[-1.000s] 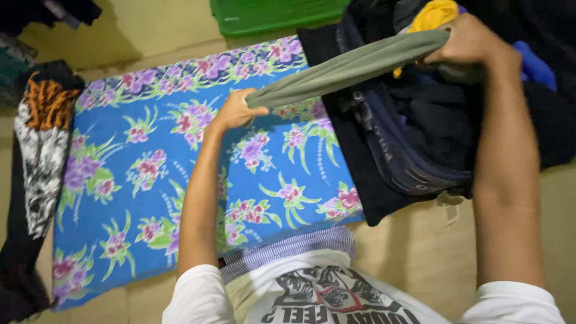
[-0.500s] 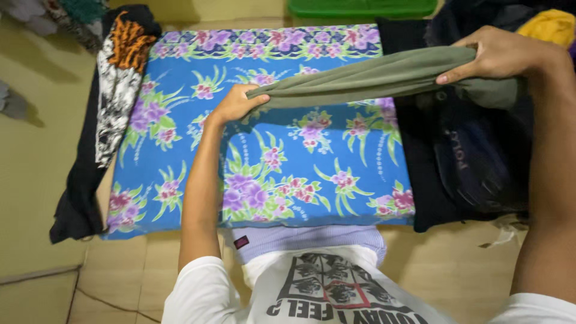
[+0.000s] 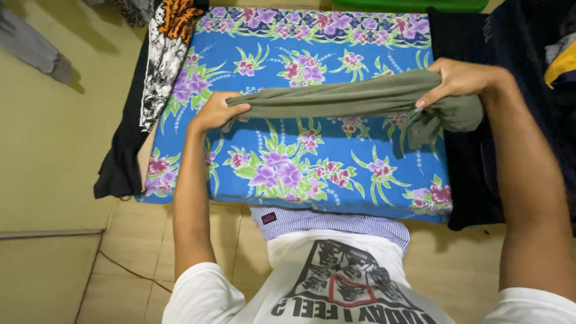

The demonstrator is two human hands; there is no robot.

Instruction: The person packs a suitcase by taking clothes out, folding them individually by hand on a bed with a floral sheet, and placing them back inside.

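Olive-green cloth garment (image 3: 336, 99) gets stretched flat over the blue floral mattress (image 3: 300, 162), left hand (image 3: 216, 112) and right hand (image 3: 459, 81) fingers pinching its ends.

I see no packages, signs or screens here, only one small dark rectangular woven label with a red mark (image 3: 269, 218), sewn on the striped lilac waistband just below the near edge of the blue floral cloth (image 3: 336, 54).

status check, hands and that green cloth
Left hand and right hand both shut on olive cloth, stretched above floral pad. Nothing in the way.
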